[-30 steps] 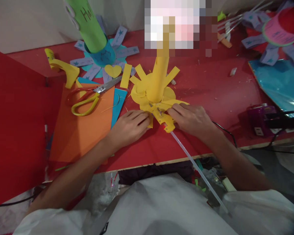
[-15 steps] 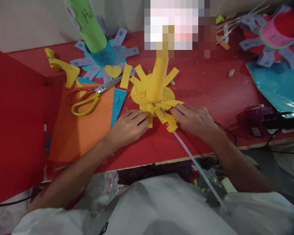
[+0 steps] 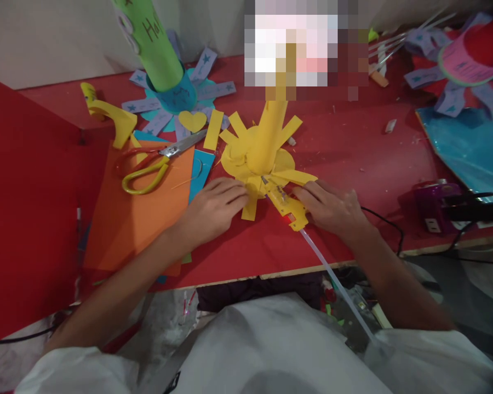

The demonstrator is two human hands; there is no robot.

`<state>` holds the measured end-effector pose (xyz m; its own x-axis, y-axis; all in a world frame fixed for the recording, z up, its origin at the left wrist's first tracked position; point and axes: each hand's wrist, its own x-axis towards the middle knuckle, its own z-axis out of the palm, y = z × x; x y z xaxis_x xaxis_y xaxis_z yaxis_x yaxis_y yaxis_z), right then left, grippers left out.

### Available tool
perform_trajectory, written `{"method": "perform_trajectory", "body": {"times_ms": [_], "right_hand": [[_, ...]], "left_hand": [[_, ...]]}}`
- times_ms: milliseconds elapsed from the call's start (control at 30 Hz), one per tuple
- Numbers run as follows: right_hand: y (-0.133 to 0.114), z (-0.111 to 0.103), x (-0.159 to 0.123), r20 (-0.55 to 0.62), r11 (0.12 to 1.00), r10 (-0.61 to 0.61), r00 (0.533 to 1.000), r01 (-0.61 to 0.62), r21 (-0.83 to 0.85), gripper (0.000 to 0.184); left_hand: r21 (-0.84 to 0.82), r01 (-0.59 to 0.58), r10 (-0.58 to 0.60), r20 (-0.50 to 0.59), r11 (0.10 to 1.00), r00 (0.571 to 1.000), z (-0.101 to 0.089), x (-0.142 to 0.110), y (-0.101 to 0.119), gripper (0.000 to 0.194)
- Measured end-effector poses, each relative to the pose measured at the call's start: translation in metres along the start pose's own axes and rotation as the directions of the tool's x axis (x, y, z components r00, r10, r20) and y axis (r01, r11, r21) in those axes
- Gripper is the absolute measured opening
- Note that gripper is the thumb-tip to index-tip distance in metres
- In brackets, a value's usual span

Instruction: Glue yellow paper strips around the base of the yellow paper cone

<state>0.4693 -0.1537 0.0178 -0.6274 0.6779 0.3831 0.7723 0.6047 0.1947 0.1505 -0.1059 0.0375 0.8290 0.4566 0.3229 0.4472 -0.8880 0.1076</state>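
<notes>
A yellow paper tube (image 3: 267,139) stands on a flower-shaped yellow paper base (image 3: 234,156) with strips sticking out around it. My left hand (image 3: 216,210) is at the front left of the base, its curled fingertips at a yellow paper strip (image 3: 250,208); the thumb's grip is partly hidden. My right hand (image 3: 332,208) grips a yellow glue gun (image 3: 285,205) from the right. The gun's nozzle points at the base just before the tube's foot. A long clear glue stick (image 3: 337,284) extends from its rear toward my body.
Scissors (image 3: 145,175) lie on orange paper (image 3: 139,224) at left, near a yellow paper heart (image 3: 192,121). Behind stands a green tube (image 3: 158,54) in a blue ring. A purple box with a plug (image 3: 433,205) sits right, by a blue glossy sheet (image 3: 468,148).
The glue gun's rear and my right hand have shifted slightly right and down. My left fingertips have drawn slightly left, showing more of the front strip. The whole view has shifted a little.
</notes>
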Motion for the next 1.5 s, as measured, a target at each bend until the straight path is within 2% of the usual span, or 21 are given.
{"method": "perform_trajectory", "body": {"times_ms": [133,200,333,400,467,567,733,833,900,967,1033,1067,1133,1267,1500], "right_hand": [[0.001,0.004,-0.006,-0.024,0.996,0.047,0.999,-0.045,0.071,0.021],[0.001,0.005,-0.007,-0.036,0.995,0.054,0.998,-0.050,0.080,0.022],[0.002,0.008,-0.010,-0.088,0.995,0.033,0.996,-0.025,0.091,0.023],[0.003,0.008,-0.011,-0.085,0.994,0.042,0.996,-0.033,0.101,0.023],[0.003,0.009,-0.012,-0.070,0.994,0.058,0.996,-0.051,0.099,0.024],[0.004,0.008,-0.012,-0.086,0.995,0.062,0.994,-0.054,0.089,0.024],[0.005,0.007,-0.011,-0.082,0.990,0.082,0.993,-0.071,0.124,0.025],[0.005,0.008,-0.013,-0.080,0.988,0.090,0.993,-0.078,0.132,0.026],[0.004,0.008,-0.013,-0.092,0.987,0.089,0.992,-0.076,0.139,0.024],[0.003,0.008,-0.012,-0.099,0.984,0.098,0.990,-0.082,0.156,0.021],[0.002,0.008,-0.011,-0.113,0.983,0.100,0.989,-0.081,0.164,0.020],[0.001,0.007,-0.010,-0.128,0.985,0.090,0.988,-0.069,0.159,0.020],[0.001,0.006,-0.008,-0.156,0.990,0.054,0.986,-0.033,0.134,0.021],[0.002,0.003,-0.009,-0.182,0.993,0.010,0.983,0.011,0.114,0.015],[0.000,0.003,-0.014,-0.148,0.977,0.063,0.987,-0.031,0.210,0.021]], "left_hand": [[0.147,0.212,-0.211,-0.020,0.966,0.977,-0.006,0.016,-0.026,0.039],[0.230,0.260,-0.266,-0.006,0.938,0.964,-0.004,0.024,-0.042,0.042],[0.230,0.194,-0.202,0.011,0.954,0.979,0.006,0.035,-0.065,0.031],[0.247,0.182,-0.190,0.008,0.952,0.982,0.004,0.038,-0.068,0.029],[0.280,0.214,-0.225,0.005,0.936,0.974,-0.002,0.039,-0.068,0.030],[0.313,0.305,-0.318,-0.013,0.899,0.948,-0.016,0.035,-0.077,0.024],[0.361,0.470,-0.480,-0.067,0.806,0.875,-0.033,0.012,-0.114,0.028],[0.256,0.549,-0.544,-0.096,0.795,0.833,-0.038,0.006,-0.126,0.030],[0.044,0.535,-0.533,-0.049,0.844,0.845,-0.041,0.015,-0.119,0.043],[-0.239,0.409,-0.407,0.059,0.881,0.912,-0.045,0.034,-0.101,0.064],[-0.474,0.301,-0.298,0.085,0.827,0.951,-0.050,0.060,-0.079,0.078],[-0.528,0.238,-0.245,0.058,0.815,0.968,-0.052,0.073,-0.069,0.078],[-0.592,0.111,-0.161,-0.032,0.798,0.986,-0.056,0.097,-0.055,0.065],[-0.578,0.060,-0.119,-0.064,0.814,0.991,-0.062,0.124,-0.048,0.023],[-0.499,0.101,-0.202,-0.153,0.860,0.967,-0.068,0.128,-0.043,0.021]]}}
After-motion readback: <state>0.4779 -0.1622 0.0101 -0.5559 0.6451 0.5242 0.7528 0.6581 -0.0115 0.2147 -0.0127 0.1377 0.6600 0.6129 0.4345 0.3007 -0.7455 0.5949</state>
